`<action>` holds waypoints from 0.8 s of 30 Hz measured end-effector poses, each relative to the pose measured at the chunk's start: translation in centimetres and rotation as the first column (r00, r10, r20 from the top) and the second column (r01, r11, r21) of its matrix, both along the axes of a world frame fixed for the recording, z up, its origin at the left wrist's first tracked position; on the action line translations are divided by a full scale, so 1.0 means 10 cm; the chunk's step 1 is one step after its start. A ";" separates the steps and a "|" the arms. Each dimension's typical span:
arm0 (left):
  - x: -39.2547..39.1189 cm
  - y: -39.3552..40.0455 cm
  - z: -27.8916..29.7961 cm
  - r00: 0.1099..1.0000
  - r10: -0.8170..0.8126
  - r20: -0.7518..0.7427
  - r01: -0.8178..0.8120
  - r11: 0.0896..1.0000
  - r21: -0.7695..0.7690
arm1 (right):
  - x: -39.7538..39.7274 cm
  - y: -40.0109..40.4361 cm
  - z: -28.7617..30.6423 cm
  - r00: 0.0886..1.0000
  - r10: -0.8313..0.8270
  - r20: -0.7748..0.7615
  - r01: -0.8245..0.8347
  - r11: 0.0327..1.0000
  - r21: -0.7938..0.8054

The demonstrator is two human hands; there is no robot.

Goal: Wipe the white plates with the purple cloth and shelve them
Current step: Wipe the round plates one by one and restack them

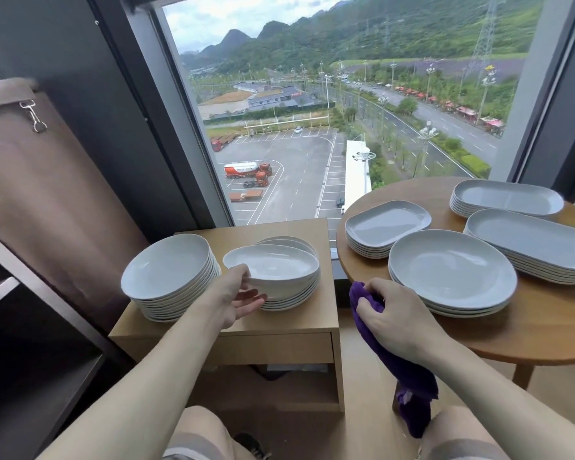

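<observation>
Nearest are the knees, in light shorts, with a dark shoe (251,443) between them on the floor. Above the right knee hangs the tail of the purple cloth (409,370), bunched higher up in the right hand (392,322), whose fingers curl tightly round it. That hand hovers in the gap between the two tables, close to the round table's edge.

The left hand (238,298) reaches over the small square table (279,336), thumb on the rim of a white plate (273,265) and fingers, fairly straight, spread beneath it. The plate is tipped up at its left side, lifted off the stack (296,293) under it. Just left of it, close to the wrist, stands a taller, leaning stack of round plates (170,277).

On the round table (528,333) to the right sit four more stacks: a wide oval one (452,272) nearest the cloth, a small rounded-rectangular one (387,225) behind it, a long one (531,242) to the right and another long one (507,197) at the back.

At far left, dark shelves (30,327) stand beside a brown curtain (47,194) with metal clips. Beyond everything, the window (329,111) looks down on a car park, trucks, a road and green hills.
</observation>
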State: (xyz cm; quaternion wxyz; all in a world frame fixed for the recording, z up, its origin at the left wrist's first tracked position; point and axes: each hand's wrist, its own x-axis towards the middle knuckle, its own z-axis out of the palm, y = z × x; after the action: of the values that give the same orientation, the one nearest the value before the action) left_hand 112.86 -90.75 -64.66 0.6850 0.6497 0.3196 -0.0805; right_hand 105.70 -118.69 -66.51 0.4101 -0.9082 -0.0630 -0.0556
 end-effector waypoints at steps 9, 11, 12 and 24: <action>-0.40 0.04 -0.16 0.954 0.168 0.248 -0.095 0.955 -0.279 | -0.01 0.02 0.00 1.000 -0.010 -0.004 0.010 1.000 0.022; -0.58 0.05 -0.13 0.953 0.139 0.268 -0.041 0.939 -0.342 | 0.01 0.01 0.06 0.999 -0.030 -0.022 0.031 0.997 0.070; -0.68 0.05 -0.10 0.955 0.122 0.271 -0.009 0.924 -0.381 | 0.03 0.01 0.10 0.999 -0.043 -0.028 0.046 0.993 0.108; -1.46 -0.32 -0.13 0.979 -0.114 0.169 0.196 0.757 -0.623 | -0.25 0.30 0.55 0.896 0.300 -0.328 0.002 0.735 0.679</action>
State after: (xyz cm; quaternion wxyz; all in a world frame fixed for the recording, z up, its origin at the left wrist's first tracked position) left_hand 98.22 -93.98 -66.00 0.8734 0.4071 0.1765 -0.2010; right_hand 103.23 -115.65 -60.99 0.7121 -0.6844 -0.0245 0.1545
